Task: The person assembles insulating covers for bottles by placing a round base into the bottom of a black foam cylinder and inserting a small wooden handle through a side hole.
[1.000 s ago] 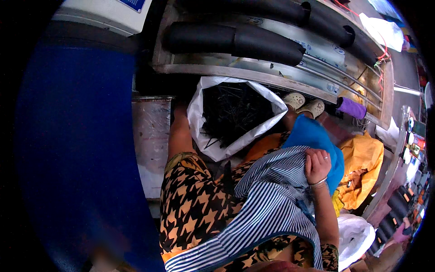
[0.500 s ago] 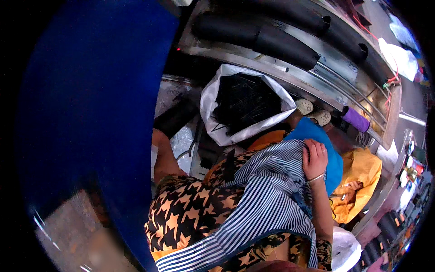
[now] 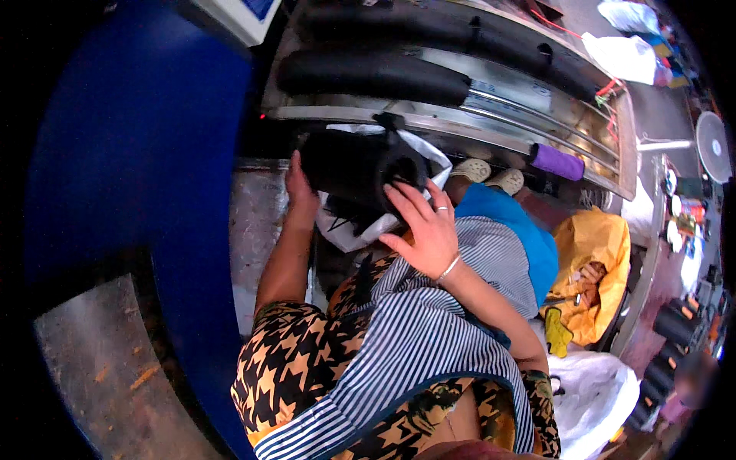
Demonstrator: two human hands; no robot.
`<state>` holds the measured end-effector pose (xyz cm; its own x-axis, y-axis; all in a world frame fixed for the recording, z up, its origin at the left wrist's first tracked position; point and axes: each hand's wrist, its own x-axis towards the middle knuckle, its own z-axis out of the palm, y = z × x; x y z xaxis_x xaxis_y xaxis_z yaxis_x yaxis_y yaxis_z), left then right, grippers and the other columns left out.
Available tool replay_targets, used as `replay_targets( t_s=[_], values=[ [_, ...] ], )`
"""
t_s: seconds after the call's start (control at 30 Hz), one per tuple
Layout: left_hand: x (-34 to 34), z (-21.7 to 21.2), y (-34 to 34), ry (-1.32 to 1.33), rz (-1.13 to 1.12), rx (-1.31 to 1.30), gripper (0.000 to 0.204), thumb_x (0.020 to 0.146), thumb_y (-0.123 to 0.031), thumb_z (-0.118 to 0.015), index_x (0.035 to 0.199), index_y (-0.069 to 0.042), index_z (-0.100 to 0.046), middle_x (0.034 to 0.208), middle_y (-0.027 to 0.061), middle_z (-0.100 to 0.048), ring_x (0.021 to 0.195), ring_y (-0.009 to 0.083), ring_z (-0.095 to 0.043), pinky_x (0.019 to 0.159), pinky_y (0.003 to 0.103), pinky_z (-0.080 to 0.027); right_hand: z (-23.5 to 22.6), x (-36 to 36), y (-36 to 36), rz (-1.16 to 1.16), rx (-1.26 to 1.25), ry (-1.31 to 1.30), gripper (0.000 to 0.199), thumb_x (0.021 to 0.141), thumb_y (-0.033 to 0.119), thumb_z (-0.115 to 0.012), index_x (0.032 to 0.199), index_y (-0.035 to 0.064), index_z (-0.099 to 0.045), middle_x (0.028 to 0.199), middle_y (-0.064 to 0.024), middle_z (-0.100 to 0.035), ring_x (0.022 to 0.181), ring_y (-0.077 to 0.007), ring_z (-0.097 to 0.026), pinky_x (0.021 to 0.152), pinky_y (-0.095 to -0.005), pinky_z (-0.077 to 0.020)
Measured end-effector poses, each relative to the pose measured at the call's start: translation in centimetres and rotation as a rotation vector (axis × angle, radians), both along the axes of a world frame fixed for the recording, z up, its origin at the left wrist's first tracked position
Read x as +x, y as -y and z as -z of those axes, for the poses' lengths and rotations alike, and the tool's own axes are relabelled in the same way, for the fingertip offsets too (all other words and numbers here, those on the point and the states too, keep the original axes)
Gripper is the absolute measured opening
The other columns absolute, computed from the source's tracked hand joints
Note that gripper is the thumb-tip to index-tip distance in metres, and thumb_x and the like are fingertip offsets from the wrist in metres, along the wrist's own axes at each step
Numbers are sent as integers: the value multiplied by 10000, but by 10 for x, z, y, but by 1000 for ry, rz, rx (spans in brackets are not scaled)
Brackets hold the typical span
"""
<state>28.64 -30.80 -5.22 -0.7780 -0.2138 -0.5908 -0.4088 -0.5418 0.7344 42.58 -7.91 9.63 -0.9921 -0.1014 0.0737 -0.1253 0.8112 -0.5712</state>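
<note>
A thick black tube [image 3: 341,162], hollow at its right end, lies sideways above a white sack [image 3: 431,152]. My left hand [image 3: 300,182] grips the tube's left end, its fingers partly hidden behind it. At the hollow end, my right hand [image 3: 426,228] reaches with fingers stretched and thumb apart, fingertips touching the rim. A short black piece [image 3: 389,123] sticks up at the tube's far edge. Thin black strips [image 3: 343,218] show in the sack below the tube, which hides most of the sack's mouth.
Beyond the sack stands a metal-framed rack with long black rolls [image 3: 376,75], metal rods and a purple sleeve [image 3: 558,161]. A blue panel [image 3: 146,153] rises at left. Clogs [image 3: 472,170], a yellow bag [image 3: 590,253] and a white bag [image 3: 590,391] are to the right.
The black tube has come up over the sack, in my left hand. My right hand has left the striped apron on my lap and moved left to the tube's hollow end.
</note>
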Motion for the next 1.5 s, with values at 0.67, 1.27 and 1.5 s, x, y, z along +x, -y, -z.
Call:
replay_targets(
  t_s=[0.67,1.27,1.5],
  values=[
    [0,31,-20,-257,551,469,393,962,-365,-552,1174,-40,-615,1121,77,-667,1014,206,-637,900,344,-502,-8,-4,-4,-170,170,-236,475,710,313,-737,1161,201,-640,1285,-21,-558,1308,-378,-385,1068,-627,-252],
    [-36,-128,-248,-560,767,481,402,946,-68,-528,1340,-61,-450,1364,114,-502,1270,266,-467,1104,418,-324,41,115,-120,284,213,-178,171,783,209,-641,925,112,-649,978,-13,-642,966,-204,-579,965,-415,-401],
    [13,-215,-329,-425,932,1148,649,917,-371,-595,1451,-83,-364,1505,141,-350,1376,323,-347,1146,483,-247,16,141,-137,377,90,-277,164,772,191,-645,911,105,-646,965,-22,-638,946,-207,-580,896,-400,-433]
  ],
)
